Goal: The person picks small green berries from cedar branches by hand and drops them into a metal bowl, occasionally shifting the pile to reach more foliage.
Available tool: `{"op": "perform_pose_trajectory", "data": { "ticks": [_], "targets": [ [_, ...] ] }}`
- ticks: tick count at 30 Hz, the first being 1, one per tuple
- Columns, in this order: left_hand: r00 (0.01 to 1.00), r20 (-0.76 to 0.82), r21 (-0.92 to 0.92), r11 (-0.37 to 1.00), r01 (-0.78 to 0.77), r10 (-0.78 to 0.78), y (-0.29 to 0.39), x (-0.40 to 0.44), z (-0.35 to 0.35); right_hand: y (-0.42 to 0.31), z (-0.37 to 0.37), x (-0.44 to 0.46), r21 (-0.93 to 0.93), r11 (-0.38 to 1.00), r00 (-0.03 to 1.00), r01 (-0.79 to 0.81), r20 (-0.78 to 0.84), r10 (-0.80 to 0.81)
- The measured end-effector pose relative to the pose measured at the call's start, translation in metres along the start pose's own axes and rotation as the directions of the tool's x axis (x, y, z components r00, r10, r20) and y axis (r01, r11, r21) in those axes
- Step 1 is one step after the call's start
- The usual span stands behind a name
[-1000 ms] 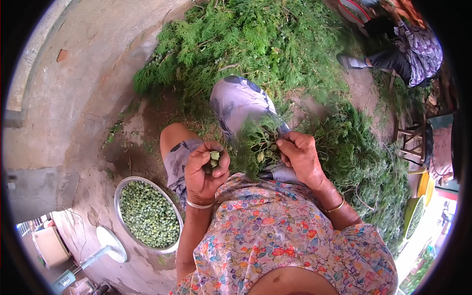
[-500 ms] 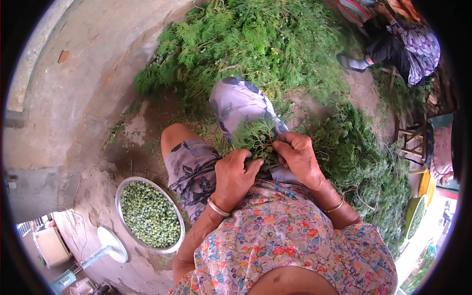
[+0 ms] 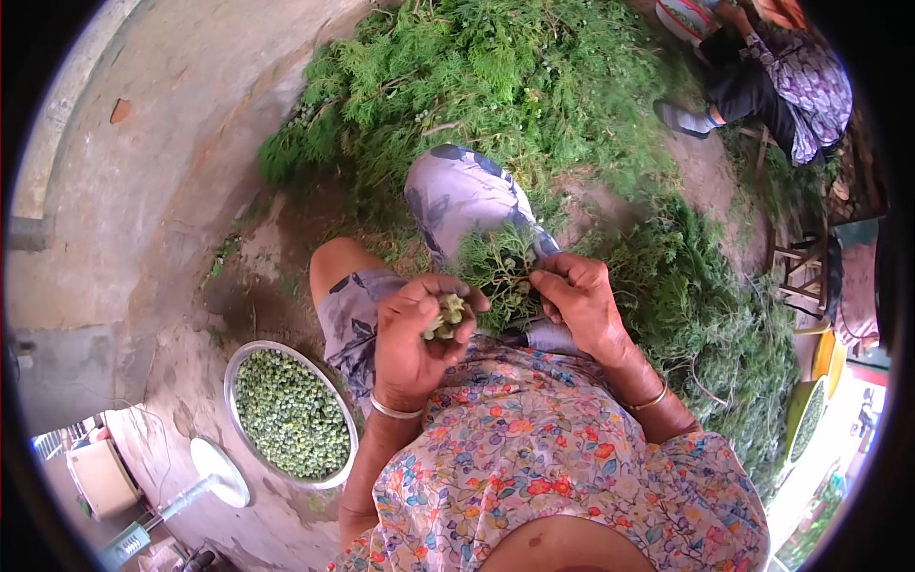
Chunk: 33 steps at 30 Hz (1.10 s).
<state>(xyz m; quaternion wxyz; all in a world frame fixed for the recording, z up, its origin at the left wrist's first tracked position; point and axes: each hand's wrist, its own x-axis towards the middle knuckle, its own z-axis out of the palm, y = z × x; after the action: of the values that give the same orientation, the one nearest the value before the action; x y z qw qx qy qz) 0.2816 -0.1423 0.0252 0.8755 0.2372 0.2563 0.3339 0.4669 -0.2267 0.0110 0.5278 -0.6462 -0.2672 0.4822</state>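
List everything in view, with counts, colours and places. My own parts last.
basin: 1, silver, ground at left
small green cones: many, in basin
leafy branches: large pile, green, top centre, spreading right
red-rimmed bowl: 1, white and red, top right
co-worker: 1, purple-patterned top, dark trousers, top right
wooden frame: 1, brown, right
yellow-green bowl: 1, far right
stand with round base: 1, white and pale blue, lower left
box: 1, beige, lower left
reddish fragment: 1, upper left
sprig: 1, green, in right hand
picked cones: several, pale green, in left hand
left hand: 1, silvery bangle, centre
right hand: 1, gold-coloured bangle, centre right
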Motion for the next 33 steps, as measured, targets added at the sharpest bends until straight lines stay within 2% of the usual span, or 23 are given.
{"op": "perform_pose_trajectory", "data": {
  "ticks": [1, 2, 4, 5, 6, 7, 8, 10, 12, 14, 16, 17, 18, 19, 20, 21, 23, 24, 26, 28, 30, 31, 33],
  "targets": [
    [1.0, 0.0, 0.001, 1.0, 0.001, -0.001, -0.002, 0.0, 0.0, 0.0, 0.0, 0.0, -0.007, 1.0, 1.0, 0.0, 0.004, 0.0],
    [0.996, 0.083, 0.049, 0.999, 0.009, -0.013, -0.005, 0.0, 0.0, -0.001, 0.0, 0.0, -0.007, 1.0, 1.0, 0.0, 0.001, 0.0],
    [0.986, 0.166, 0.097, 0.995, 0.013, -0.03, -0.01, 0.0, 0.003, -0.002, -0.001, 0.0, -0.121, 0.993, 1.0, -0.011, 0.017, 0.013],
    [0.992, 0.125, 0.471, 0.88, -0.06, 0.001, -0.012, -0.001, 0.008, -0.001, -0.001, 0.001, -0.121, 0.993, 1.0, -0.011, 0.016, 0.013],
    [0.994, 0.099, 0.773, 0.625, -0.105, 0.045, -0.016, -0.002, 0.012, -0.001, 0.0, 0.001, -0.259, 0.962, 0.996, 0.087, 0.036, -0.081],
    [0.933, 0.277, 0.86, 0.373, -0.347, 0.23, -0.024, 0.002, 0.008, 0.0, 0.0, 0.002, -0.389, 0.903, 0.983, 0.184, 0.069, -0.17],
    [0.933, 0.276, 0.86, 0.373, -0.347, 0.23, -0.03, 0.004, 0.007, 0.001, -0.001, 0.003, -0.389, 0.903, 0.983, 0.183, 0.069, -0.17],
    [0.862, 0.313, 0.904, 0.153, -0.399, 0.398, -0.039, 0.006, 0.005, 0.002, -0.001, 0.004, -0.422, 0.877, 0.973, 0.231, 0.111, -0.202],
    [0.853, 0.336, 0.906, 0.111, -0.409, 0.398, -0.039, 0.01, 0.007, 0.002, -0.001, 0.004, -0.395, 0.886, 0.969, 0.245, 0.126, -0.212],
    [0.853, 0.401, 0.909, -0.026, -0.417, 0.333, -0.043, 0.014, 0.005, -0.002, -0.003, 0.004, -0.367, 0.893, 0.964, 0.261, 0.141, -0.224],
    [0.851, 0.416, 0.905, -0.05, -0.423, 0.32, -0.046, 0.014, 0.011, -0.012, -0.008, 0.002, -0.143, 0.989, 0.982, -0.026, 0.183, 0.052],
    [0.85, 0.429, 0.9, -0.072, -0.429, 0.305, -0.046, 0.014, 0.014, -0.011, -0.01, 0.003, -0.143, 0.989, 0.982, -0.028, 0.18, 0.053],
    [0.851, 0.43, 0.9, -0.071, -0.43, 0.302, -0.045, 0.013, 0.017, -0.01, -0.011, 0.003, 0.015, 0.995, 0.977, -0.103, 0.191, 0.098],
    [0.825, 0.491, 0.87, -0.199, -0.45, 0.279, -0.044, 0.012, 0.02, -0.008, -0.012, 0.004, 0.171, 0.969, 0.968, -0.178, 0.209, 0.14],
    [0.799, 0.547, 0.825, -0.324, -0.464, 0.248, -0.043, 0.012, 0.022, -0.006, -0.012, 0.004, 0.172, 0.969, 0.968, -0.179, 0.206, 0.142],
    [0.8, 0.548, 0.824, -0.323, -0.465, 0.246, -0.044, 0.015, 0.02, -0.004, -0.011, 0.004, 0.171, 0.972, 0.974, -0.16, 0.187, 0.128],
    [0.752, 0.541, 0.833, -0.115, -0.541, 0.376, -0.044, 0.023, 0.013, -0.004, -0.008, 0.004, 0.172, 0.975, 0.98, -0.14, 0.166, 0.112],
    [0.753, 0.542, 0.832, -0.114, -0.543, 0.373, -0.044, 0.023, 0.012, -0.006, -0.007, 0.003, 0.134, 0.982, 0.982, -0.133, 0.152, 0.112],
    [0.879, 0.315, 0.875, 0.25, -0.415, 0.357, -0.043, 0.023, 0.009, -0.006, -0.007, 0.002, 0.098, 0.987, 0.984, -0.13, 0.134, 0.116],
    [0.887, 0.318, 0.877, 0.252, -0.41, 0.336, -0.043, 0.025, 0.007, -0.004, -0.008, 0.003, 0.106, 0.987, 0.986, -0.124, 0.129, 0.11],
    [0.826, 0.442, 0.857, 0.106, -0.504, 0.348, -0.043, 0.026, 0.01, -0.004, -0.008, 0.005, 0.1, 0.987, 0.986, -0.128, 0.123, 0.115],
    [0.827, 0.441, 0.859, 0.104, -0.502, 0.348, -0.044, 0.027, 0.012, -0.004, -0.008, 0.005, 0.093, 0.987, 0.986, -0.131, 0.118, 0.119],
    [0.824, 0.462, 0.875, -0.019, -0.483, 0.327, -0.046, 0.027, 0.014, -0.003, -0.006, 0.006, 0.063, 0.991, 0.988, -0.121, 0.104, 0.114]
  ]
}}
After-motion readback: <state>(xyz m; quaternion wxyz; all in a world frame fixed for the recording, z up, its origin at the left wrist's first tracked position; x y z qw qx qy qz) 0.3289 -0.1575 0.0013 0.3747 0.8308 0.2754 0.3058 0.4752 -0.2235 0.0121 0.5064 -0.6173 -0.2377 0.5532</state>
